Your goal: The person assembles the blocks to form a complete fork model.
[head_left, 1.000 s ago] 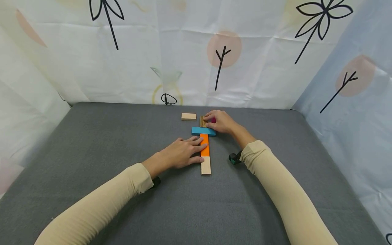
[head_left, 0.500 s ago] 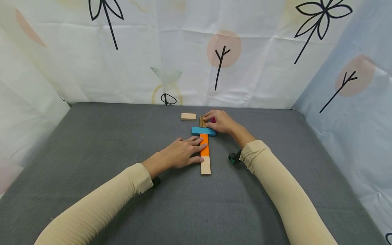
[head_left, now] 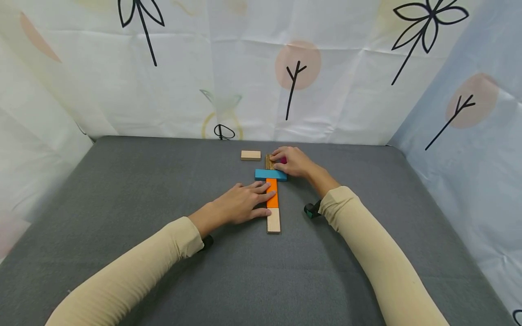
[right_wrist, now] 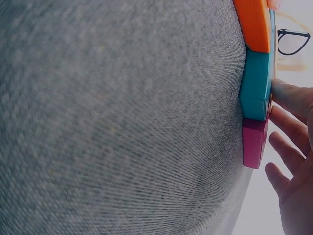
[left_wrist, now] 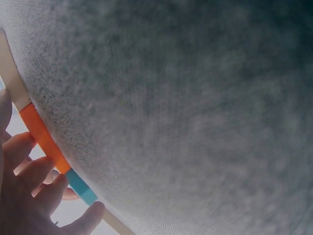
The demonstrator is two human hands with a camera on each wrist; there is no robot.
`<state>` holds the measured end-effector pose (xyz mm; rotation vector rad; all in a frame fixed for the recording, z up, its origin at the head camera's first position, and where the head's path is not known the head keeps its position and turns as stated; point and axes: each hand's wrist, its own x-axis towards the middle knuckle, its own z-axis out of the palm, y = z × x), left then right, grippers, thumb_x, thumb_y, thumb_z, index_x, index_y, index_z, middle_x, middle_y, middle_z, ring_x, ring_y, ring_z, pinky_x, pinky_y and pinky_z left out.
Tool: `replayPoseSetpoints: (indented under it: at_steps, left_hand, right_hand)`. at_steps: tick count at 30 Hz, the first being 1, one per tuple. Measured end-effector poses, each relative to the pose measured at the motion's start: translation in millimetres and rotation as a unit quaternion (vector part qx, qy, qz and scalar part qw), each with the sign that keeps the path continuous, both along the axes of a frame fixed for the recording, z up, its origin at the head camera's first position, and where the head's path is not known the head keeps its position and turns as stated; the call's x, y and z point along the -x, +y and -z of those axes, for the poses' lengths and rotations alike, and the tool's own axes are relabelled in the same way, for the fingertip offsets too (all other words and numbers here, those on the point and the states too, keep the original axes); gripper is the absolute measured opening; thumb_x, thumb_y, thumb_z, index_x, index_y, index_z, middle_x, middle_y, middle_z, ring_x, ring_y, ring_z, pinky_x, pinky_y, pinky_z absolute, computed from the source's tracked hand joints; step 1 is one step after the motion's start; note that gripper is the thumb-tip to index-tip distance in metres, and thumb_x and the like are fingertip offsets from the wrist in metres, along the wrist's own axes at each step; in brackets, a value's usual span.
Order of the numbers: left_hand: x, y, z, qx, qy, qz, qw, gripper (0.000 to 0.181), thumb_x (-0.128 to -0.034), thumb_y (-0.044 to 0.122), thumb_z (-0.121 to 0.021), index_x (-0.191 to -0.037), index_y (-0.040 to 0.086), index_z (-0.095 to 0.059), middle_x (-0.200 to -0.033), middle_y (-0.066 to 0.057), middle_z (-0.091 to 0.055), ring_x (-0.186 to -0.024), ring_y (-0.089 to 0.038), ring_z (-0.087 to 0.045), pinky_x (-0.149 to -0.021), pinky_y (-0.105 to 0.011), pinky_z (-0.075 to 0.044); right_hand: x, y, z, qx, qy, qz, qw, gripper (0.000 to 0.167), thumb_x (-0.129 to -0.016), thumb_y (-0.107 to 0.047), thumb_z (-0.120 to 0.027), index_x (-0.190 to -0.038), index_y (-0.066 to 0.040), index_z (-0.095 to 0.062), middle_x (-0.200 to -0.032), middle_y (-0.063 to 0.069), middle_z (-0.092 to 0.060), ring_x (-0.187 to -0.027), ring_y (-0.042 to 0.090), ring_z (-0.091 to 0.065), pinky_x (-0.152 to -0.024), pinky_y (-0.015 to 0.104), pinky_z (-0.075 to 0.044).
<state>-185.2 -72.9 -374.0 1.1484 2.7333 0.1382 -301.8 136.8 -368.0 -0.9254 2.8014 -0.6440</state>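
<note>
Flat blocks form a line on the grey cloth: a pale wooden block (head_left: 273, 222) nearest, then an orange block (head_left: 272, 202), a blue block (head_left: 271, 175) lying crosswise, and a brown block (head_left: 268, 163) beyond it. My left hand (head_left: 238, 203) rests with spread fingers along the orange block's left side, thumb at the pale block. At the far end, my right hand (head_left: 297, 163) touches the brown block with its fingertips, thumb close to the blue block. A magenta block (right_wrist: 253, 142) shows beside the blue one in the right wrist view; from the head, my fingers mostly hide it.
A second pale wooden block (head_left: 250, 155) lies apart, left of the brown one. Grey cloth (head_left: 163, 181) covers the table, and printed white fabric (head_left: 244, 68) hangs behind and at both sides.
</note>
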Motion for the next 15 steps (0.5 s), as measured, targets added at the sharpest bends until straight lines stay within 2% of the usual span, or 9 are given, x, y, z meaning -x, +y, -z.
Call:
replayPoseSetpoints:
  at_steps: [15]
  left_hand:
    - [0.5,-0.2,-0.1,-0.004,-0.010,0.001,0.9999,0.063,-0.1026,0.054,-0.044,-0.154,0.017,-0.040,-0.161,-0.010,-0.030,-0.148,-0.028,-0.028,-0.107,-0.061,-0.035]
  right_hand:
    - [-2.5,-0.1,-0.3,-0.001,0.008,-0.005,1.0000,0.031,-0.098,-0.011,-0.063,-0.126,0.002,-0.067,-0.137,0.019,-0.058,-0.132,0.037,-0.049,-0.111,0.051,-0.035]
